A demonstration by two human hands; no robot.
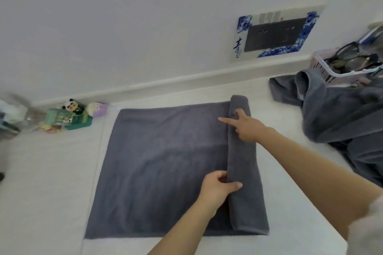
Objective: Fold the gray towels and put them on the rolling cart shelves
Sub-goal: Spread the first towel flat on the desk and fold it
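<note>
**Gray towel half-rolled, both hands on the roll**

Gray terry towel (165, 163) was spread flat on the white tabletop (51, 192), its right edge turned over into a long roll (242, 163). The roll's long axis ran away from the person, from the near table edge toward the white wall (145, 27). The unrolled flat part lay wholly to the left of it.

The left hand (217, 188) was placed at the near part of the roll, on its left flank, with the thumb laid over the top and the fingers curled in beneath the fold, so that the cloth was gripped. The right hand (246, 126) was laid on the far part of the roll, with the forefinger stretched leftward onto the flat cloth and the other fingers loosely bent on the roll; a pressing contact rather than a grip was suggested. The near end was thus held by the left hand, the far end by the right.

Since the free cloth lay to the left of both hands, any further rolling would probably have to be carried leftward, across the long axis, with both ends advanced evenly.

A heap of unfolded gray towels (335, 114) lay well apart at the right, beside a pink plastic basket (323, 68). No rolling cart was visible.
</note>
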